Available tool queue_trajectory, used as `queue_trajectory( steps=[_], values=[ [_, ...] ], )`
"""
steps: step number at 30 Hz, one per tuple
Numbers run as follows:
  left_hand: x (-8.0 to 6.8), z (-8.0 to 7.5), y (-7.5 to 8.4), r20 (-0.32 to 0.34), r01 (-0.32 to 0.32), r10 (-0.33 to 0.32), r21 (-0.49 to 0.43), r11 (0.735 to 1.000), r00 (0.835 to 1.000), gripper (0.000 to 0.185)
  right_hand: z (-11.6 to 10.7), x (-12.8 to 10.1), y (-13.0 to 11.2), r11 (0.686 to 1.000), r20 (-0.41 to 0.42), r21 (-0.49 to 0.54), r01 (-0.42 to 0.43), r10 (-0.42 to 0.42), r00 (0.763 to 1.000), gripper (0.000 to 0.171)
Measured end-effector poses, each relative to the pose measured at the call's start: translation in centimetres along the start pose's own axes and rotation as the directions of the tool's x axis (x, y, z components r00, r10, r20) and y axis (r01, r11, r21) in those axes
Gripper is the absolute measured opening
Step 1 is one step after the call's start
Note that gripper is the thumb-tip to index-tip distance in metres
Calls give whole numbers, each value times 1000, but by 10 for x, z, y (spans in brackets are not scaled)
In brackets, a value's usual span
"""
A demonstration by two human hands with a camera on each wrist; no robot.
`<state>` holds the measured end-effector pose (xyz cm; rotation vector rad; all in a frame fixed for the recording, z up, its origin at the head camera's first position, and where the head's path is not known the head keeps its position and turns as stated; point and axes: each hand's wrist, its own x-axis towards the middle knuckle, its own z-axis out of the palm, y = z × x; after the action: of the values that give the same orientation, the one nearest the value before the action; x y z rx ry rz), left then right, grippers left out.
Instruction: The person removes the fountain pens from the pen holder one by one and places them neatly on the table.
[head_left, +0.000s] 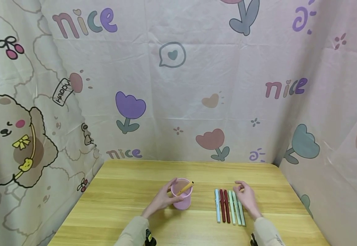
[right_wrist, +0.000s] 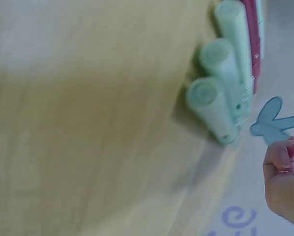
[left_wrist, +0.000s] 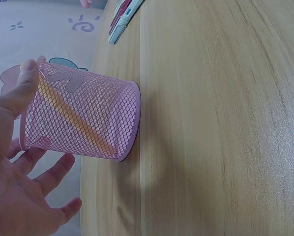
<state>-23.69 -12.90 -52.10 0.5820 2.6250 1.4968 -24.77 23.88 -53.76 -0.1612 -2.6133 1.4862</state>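
Observation:
A pink mesh pen holder stands upright on the wooden table, gripped near its rim by my left hand. In the left wrist view the thumb lies on the rim of the pen holder, with the other fingers beneath and beside it. One yellow pen leans inside, its end sticking out past the rim. My right hand is over the far end of the green pens, fingers loosely bent and holding nothing visible. Left of these lie two dark red pens and a light blue pen.
The pens lie side by side in a row on the wooden table. A printed cloth hangs behind the table's back edge and along both sides.

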Motion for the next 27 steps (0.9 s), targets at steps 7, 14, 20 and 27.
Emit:
queue_trajectory(
  steps=[7, 14, 20, 27],
  values=[
    [0, 1, 0, 3, -2, 2, -8, 1000, 1000, 94, 11, -2, -20, 997, 12, 39, 66, -66, 998, 36],
    [0, 0, 0, 5, 6, -6, -5, 1000, 1000, 95, 27, -7, -39, 985, 26, 69, 158, -161, 987, 28],
    [2, 1, -3, 0, -20, 20, 6, 1000, 1000, 93, 43, -11, -51, 971, 81, 98, 218, -226, 971, 26],
    [2, 1, -4, -1, -7, 7, -5, 1000, 1000, 95, 61, -14, -64, 959, 184, 131, 250, -271, 945, 32]
  ],
)
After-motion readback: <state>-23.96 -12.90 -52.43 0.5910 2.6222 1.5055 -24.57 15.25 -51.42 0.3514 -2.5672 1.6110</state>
